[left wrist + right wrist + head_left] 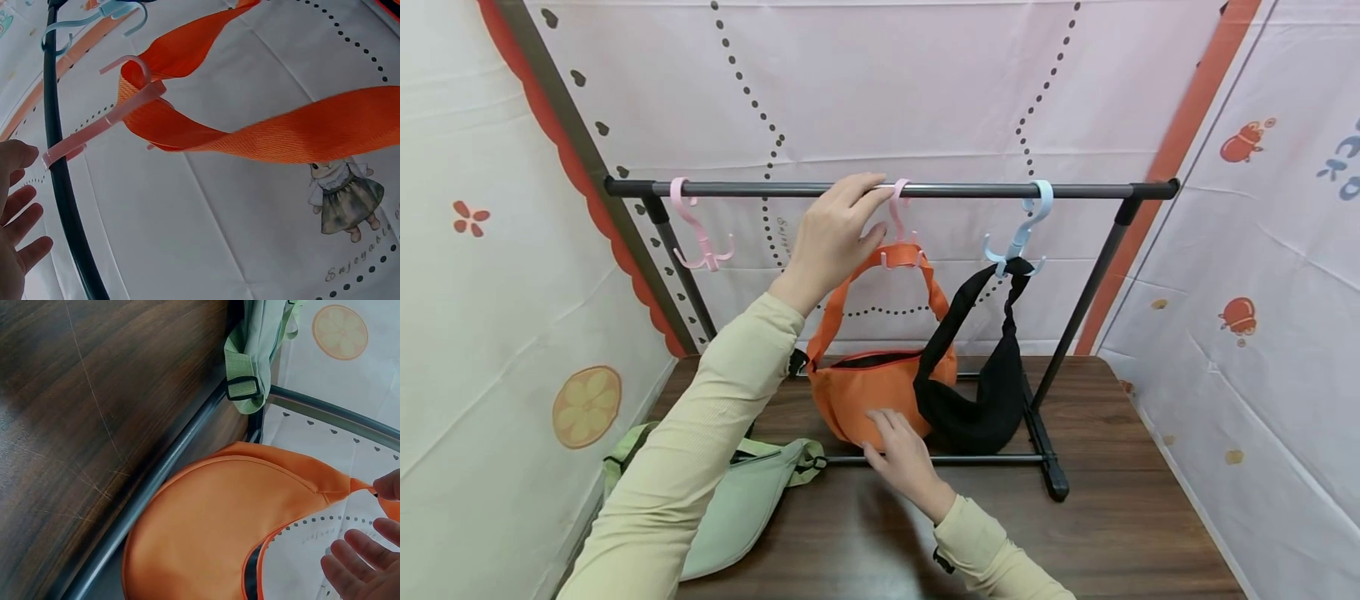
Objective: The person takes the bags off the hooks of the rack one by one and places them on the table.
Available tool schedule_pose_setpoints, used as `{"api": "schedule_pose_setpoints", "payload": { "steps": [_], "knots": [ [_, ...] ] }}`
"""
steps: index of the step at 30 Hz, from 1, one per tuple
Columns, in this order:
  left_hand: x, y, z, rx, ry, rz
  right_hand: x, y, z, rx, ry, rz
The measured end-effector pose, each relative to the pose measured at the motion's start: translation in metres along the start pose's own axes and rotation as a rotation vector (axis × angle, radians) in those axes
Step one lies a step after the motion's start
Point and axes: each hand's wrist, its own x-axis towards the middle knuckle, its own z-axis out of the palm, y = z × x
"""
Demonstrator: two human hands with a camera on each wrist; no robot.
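An orange shoulder bag [868,396] hangs by its strap [275,134] from the middle pink hook [898,208] on a black rack's top rail [760,190]. Beside that hook my left hand [835,237] is at the rail, its fingers spread and holding nothing in the left wrist view. Low in front of the orange bag is my right hand [904,462], fingers extended and slightly apart, overlapping the bag's lower front in the head view. To the right, a black bag [981,408] hangs from a light blue hook [1028,218], partly covering the orange bag.
Another pink hook [696,229] hangs bare at the rail's left end. A pale green waist bag [737,508] lies at the front left of the wooden table [1135,517], partly behind my left sleeve. The rack's lower bar [992,459] crosses beneath the bags. Printed cloth surrounds the table.
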Motion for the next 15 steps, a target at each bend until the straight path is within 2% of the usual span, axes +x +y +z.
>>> {"api": "schedule_pose_setpoints", "payload": {
  "steps": [8, 15],
  "knots": [
    [0.017, 0.006, 0.009, -0.001, -0.041, 0.024, -0.007, 0.003, 0.003, 0.012, -0.021, 0.014],
    [0.021, 0.005, 0.014, 0.045, -0.086, 0.043, -0.006, 0.009, 0.000, 0.001, -0.015, 0.007]
  ]
}}
